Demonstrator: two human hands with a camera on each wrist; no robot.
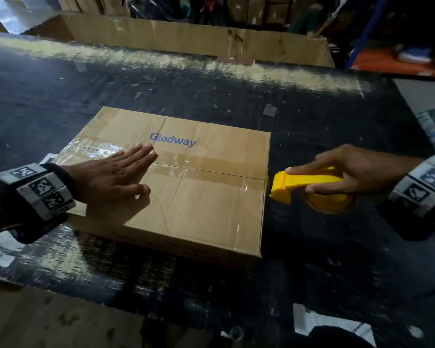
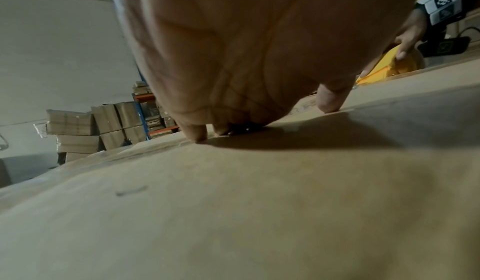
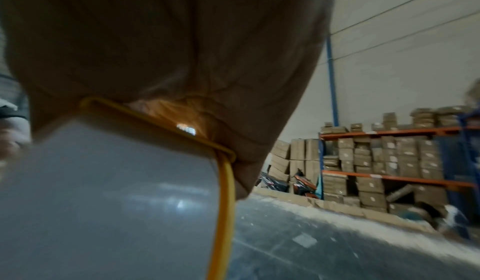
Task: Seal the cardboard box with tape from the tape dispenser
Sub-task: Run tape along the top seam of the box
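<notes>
A flat cardboard box printed "Glodway" lies on the dark table, with clear tape running along its centre seam from left to right edge. My left hand lies flat on the box top with straight fingers, over the taped seam; the left wrist view shows its fingers pressing the cardboard. My right hand grips a yellow tape dispenser just off the box's right edge, its nose close to the seam's end. In the right wrist view the tape roll and yellow dispenser rim fill the lower left.
The black worktable is scuffed, with tape scraps and paper labels. A long open carton stands along the far edge. Shelves of stacked boxes line the wall beyond. A brown board lies at the near left.
</notes>
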